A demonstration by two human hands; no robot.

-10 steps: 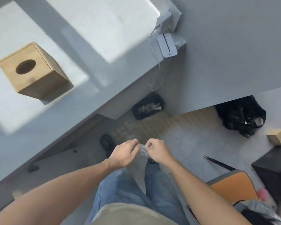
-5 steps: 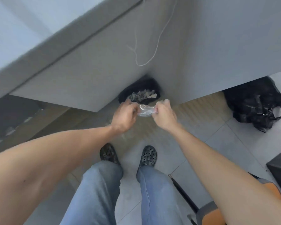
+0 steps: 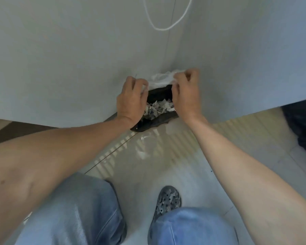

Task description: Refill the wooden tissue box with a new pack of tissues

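Fingers (image 3: pixel 145 87) of the left hand (image 3: pixel 131 101) and those of the right hand (image 3: pixel 185 92) are curled in tight, each pinching one end of a crumpled clear plastic wrapper (image 3: pixel 160 79) stretched between them. It looks like the emptied film from a tissue pack, though no tissues show in it. The wrapper hangs right above a black-lined waste bin (image 3: pixel 154 119) that stands on the floor (image 3: pixel 166 165) against a grey panel (image 3: pixel 60 59), with crumpled scraps of paper already inside. The film is pale, glossy and wrinkled, see-through at the edges and whitish where it bunches. I judge it nearly weightless, limp and a little slippery, not at all fragile; a pinch at any bunched fold holds it well, and it may cling to the skin or drift on release, so letting go low over the bin's mouth seems wise. The wooden tissue box is nowhere in view from here, nor is the tissue stack.
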